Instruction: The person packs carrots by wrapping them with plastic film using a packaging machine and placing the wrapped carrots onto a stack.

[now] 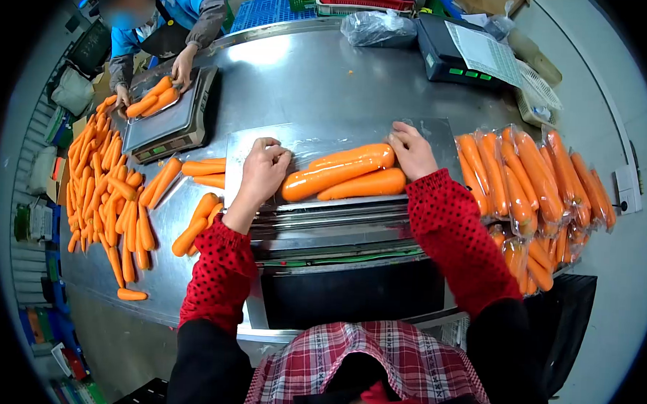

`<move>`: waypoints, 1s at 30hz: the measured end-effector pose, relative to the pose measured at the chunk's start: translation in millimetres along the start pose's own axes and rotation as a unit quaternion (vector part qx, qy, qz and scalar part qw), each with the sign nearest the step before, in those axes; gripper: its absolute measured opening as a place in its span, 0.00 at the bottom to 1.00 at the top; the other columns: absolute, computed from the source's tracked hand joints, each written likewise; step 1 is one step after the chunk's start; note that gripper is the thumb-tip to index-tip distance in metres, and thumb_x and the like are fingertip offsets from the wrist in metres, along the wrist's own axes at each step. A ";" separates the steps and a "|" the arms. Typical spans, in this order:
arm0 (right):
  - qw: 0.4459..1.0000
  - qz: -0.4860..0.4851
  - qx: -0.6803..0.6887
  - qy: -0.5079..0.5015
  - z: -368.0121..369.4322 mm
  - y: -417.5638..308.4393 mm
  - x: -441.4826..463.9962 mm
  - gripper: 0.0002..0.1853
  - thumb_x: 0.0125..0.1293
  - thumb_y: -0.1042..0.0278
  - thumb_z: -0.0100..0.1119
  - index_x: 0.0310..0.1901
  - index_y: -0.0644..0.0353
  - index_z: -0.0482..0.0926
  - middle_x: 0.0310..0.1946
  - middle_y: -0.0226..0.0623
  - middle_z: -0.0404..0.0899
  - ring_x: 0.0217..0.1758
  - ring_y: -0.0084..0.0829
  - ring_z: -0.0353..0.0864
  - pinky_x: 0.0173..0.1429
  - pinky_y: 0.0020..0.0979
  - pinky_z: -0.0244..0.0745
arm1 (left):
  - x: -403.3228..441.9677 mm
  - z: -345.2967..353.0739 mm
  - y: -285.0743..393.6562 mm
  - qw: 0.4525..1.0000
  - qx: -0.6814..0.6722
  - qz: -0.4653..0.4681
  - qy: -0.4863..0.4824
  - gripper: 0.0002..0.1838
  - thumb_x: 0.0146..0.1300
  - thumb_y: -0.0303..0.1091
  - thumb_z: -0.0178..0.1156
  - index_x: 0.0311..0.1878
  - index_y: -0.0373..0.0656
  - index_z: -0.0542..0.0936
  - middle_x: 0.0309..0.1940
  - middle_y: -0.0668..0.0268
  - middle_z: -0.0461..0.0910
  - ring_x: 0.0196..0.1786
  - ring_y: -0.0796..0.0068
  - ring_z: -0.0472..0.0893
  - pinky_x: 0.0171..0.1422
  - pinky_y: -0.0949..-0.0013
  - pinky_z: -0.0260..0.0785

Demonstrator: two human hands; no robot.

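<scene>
Several orange carrots (346, 175) lie side by side under clear film on the flat metal plate of a wrapping machine (431, 134). At their left end, my left hand (266, 169) has its fingers bent and pressed together at the film. My right hand (411, 152) pinches the film at the upper right end of the carrots. The film itself is see-through, and its edges are hard to make out. Loose carrots (204, 168) rest just left of the machine, with a small group (196, 225) nearer the front.
Wrapped carrot packs (534, 175) are piled at the right. A large heap of loose carrots (104, 192) covers the left. At the upper left a co-worker (176, 11) handles carrots on a scale (169, 127). Another scale (452, 59) stands at the back right.
</scene>
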State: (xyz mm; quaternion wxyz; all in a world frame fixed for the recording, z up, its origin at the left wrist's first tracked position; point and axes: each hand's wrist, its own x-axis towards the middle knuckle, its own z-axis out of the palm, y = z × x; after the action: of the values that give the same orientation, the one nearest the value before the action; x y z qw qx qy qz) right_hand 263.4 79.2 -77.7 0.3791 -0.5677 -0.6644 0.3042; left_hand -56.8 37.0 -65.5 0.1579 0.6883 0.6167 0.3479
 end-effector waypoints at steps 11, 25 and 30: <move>0.934 0.116 0.123 -0.313 -68.3 -79.7 -36.0 0.17 0.76 0.60 0.43 0.60 0.53 0.71 0.40 0.31 0.77 0.29 0.17 0.74 0.28 0.20 0.72 | -41.9 -59.8 43.9 0.943 -0.276 -0.155 -0.103 0.14 0.72 0.37 0.55 0.31 0.38 0.74 0.25 0.73 0.78 0.22 0.88 0.63 0.27 0.79 0.58; 0.908 0.330 0.244 -0.086 -79.1 -15.5 -225.1 0.19 0.73 0.55 0.49 0.45 0.65 0.77 0.28 0.34 0.81 0.13 0.17 0.71 0.15 0.17 0.59 | -223.6 -66.4 68.4 0.910 -0.240 -0.336 -0.029 0.08 0.65 0.31 0.61 0.42 0.36 0.79 0.32 0.68 0.78 0.24 0.88 0.69 0.25 0.81 0.60; 0.907 0.325 0.212 -0.166 -76.7 -22.1 -249.1 0.08 0.67 0.67 0.60 0.42 0.62 0.81 0.29 0.28 0.77 0.28 0.14 0.72 0.32 0.18 0.67 | -262.2 -46.0 21.7 0.968 -0.156 -0.197 -0.007 0.06 0.69 0.29 0.56 0.41 0.36 0.76 0.35 0.64 0.78 0.38 0.80 0.73 0.45 0.73 0.68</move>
State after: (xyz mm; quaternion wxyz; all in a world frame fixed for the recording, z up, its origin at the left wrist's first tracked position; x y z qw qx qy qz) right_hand 333.9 -171.9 -58.2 0.2553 -0.5998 -0.4162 0.6340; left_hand -71.0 -228.3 -93.4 0.3331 0.5226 0.6770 0.3970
